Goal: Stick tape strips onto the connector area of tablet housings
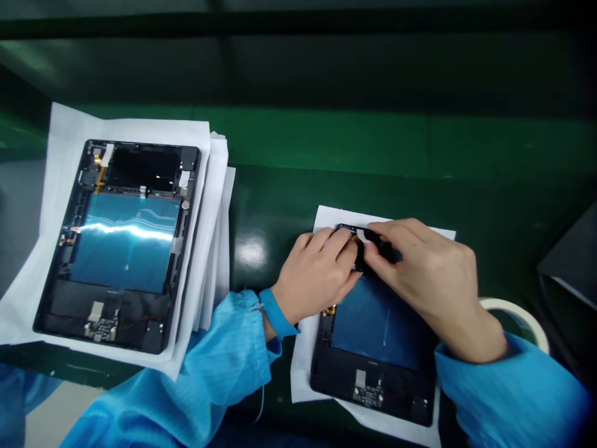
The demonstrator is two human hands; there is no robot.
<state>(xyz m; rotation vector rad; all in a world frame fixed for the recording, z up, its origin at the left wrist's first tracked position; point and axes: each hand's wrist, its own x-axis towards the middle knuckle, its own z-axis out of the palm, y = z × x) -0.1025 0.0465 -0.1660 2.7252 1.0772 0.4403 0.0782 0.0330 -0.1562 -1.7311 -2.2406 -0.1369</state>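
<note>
Over the near tablet [373, 348] on its sheet [303, 367], I pinch my left hand [317, 274] and right hand [420, 274] together on a small dark part [368, 249] at its top edge, steadying it.

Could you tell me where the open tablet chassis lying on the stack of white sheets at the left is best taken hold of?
Probably by its two long black side rails, with a hand coming from each side. The tablet chassis lies flat and face-open, so its blue panel and the small circuit board near its close edge are exposed and best left untouched. The white sheets beneath stick out past the frame.
</note>
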